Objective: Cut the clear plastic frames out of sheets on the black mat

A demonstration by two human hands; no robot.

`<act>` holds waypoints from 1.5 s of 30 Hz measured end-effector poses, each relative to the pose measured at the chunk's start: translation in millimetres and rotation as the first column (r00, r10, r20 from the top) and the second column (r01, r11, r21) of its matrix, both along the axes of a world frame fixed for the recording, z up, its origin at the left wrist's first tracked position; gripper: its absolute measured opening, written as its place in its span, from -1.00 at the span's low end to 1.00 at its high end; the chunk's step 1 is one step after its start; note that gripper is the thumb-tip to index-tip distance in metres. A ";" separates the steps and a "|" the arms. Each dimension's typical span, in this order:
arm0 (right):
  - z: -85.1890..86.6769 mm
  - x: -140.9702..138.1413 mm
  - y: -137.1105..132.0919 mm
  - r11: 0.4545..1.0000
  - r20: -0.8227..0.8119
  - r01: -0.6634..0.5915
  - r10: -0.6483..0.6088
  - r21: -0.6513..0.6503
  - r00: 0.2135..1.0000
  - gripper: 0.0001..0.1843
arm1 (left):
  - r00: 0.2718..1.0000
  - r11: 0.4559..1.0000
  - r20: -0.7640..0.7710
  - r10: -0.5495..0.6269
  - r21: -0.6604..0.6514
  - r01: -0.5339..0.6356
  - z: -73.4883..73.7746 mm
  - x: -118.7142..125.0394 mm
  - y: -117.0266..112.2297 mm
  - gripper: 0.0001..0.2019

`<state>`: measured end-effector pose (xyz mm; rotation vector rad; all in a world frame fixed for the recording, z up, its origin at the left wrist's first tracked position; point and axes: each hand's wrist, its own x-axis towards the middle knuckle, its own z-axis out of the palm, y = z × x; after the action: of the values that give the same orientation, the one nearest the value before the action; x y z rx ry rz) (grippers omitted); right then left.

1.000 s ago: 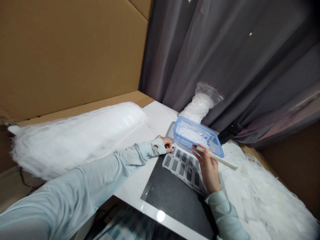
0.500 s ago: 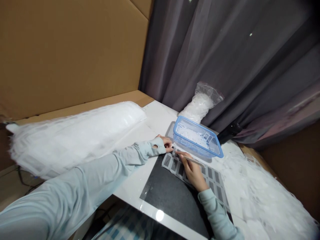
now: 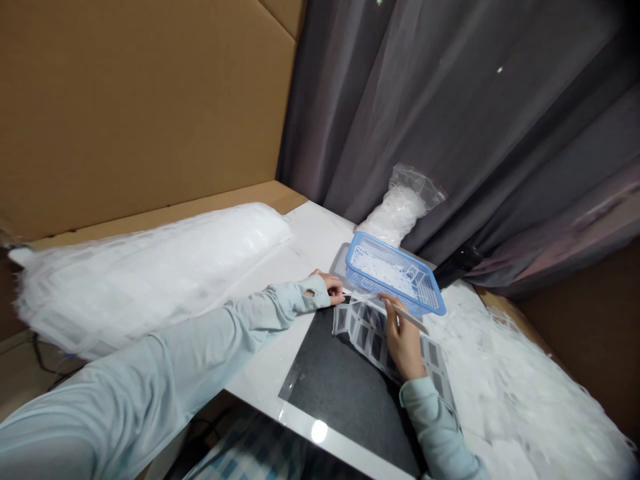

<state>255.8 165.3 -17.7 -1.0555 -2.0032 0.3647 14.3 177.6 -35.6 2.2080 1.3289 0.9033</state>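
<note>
A translucent sheet (image 3: pixel 367 341) with rows of dark-looking rectangular windows lies on a black mat, its left end lifted and bent. My left hand (image 3: pixel 333 288) is closed in a pinch at the sheet's far left corner, on the end of a thin whitish strip (image 3: pixel 361 295). This strip stretches across to the fingertips of my right hand (image 3: pixel 403 340). The right hand is closed round a slim, pale, stick-like tool (image 3: pixel 413 320), whose exact kind I cannot make out. Its fingers hover over the sheet and hide part of it.
Behind the hands stands a blue mesh basket (image 3: pixel 435 300) with small white pieces in it. A clear bag (image 3: pixel 395 213) of white pieces leans behind it. A large white bundle (image 3: pixel 165 267) lies left, a heap of translucent sheets (image 3: pixel 535 387) right. The black mat (image 3: pixel 340 393) reaches the table's front edge.
My right hand has moved right and slightly up, away from the left hand, and the whitish strip now spans the gap. The sheet's left end has shifted right and bent up.
</note>
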 end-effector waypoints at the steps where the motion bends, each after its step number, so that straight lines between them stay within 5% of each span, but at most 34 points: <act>1: -0.1 0.6 0.4 1.000 0.007 0.015 -0.015 0.017 1.000 -0.58 | 1.000 1.000 -0.002 -0.005 0.001 0.005 0.0 -0.1 0.3 -0.78; 17: 17.1 9.6 -4.6 0.928 0.057 0.121 -0.150 0.354 0.987 -0.62 | 0.998 0.999 -0.045 -0.039 0.005 0.039 1.9 -1.0 0.2 -0.83; 21: 27.4 20.4 -2.7 0.854 -0.064 0.258 -0.258 0.451 0.964 -0.63 | 0.997 0.999 -0.052 -0.054 0.003 0.054 2.4 -2.2 0.1 -0.84; 24: 31.3 29.3 -0.6 0.858 -0.160 0.354 -0.317 0.371 0.935 -0.61 | 0.997 0.999 -0.049 -0.053 -0.001 0.053 3.5 -3.0 -1.9 -0.84; 28: 28.0 24.6 -6.2 0.986 -0.088 0.059 -0.046 0.157 0.995 -0.61 | 1.000 1.000 -0.019 0.005 -0.007 -0.005 11.6 -6.0 -4.6 -0.86; 32: 22.1 3.9 -21.3 0.957 -0.059 -0.260 0.254 -0.130 0.965 -0.65 | 0.994 0.990 0.100 0.047 -0.134 -0.033 28.8 -11.4 -2.9 -0.70; 39: 17.8 -23.5 -38.6 0.809 -0.053 -0.515 0.523 -0.283 0.851 -0.71 | 0.973 0.800 0.204 -0.109 -0.562 0.208 40.8 -17.3 -17.5 -0.62; 42: 16.8 -25.3 -39.2 0.800 -0.057 -0.520 0.529 -0.299 0.847 -0.72 | 0.961 0.668 0.217 -0.172 -0.691 0.276 40.8 -18.9 -27.0 -0.61; 45: 15.7 -24.6 -39.1 0.801 -0.059 -0.517 0.526 -0.301 0.849 -0.73 | 0.952 0.592 0.233 -0.199 -0.746 0.306 41.2 -20.4 -28.9 -0.54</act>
<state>231.2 126.2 -1.9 -0.6585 -2.2957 0.9897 -6.1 148.7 5.6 1.5420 1.0162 0.2424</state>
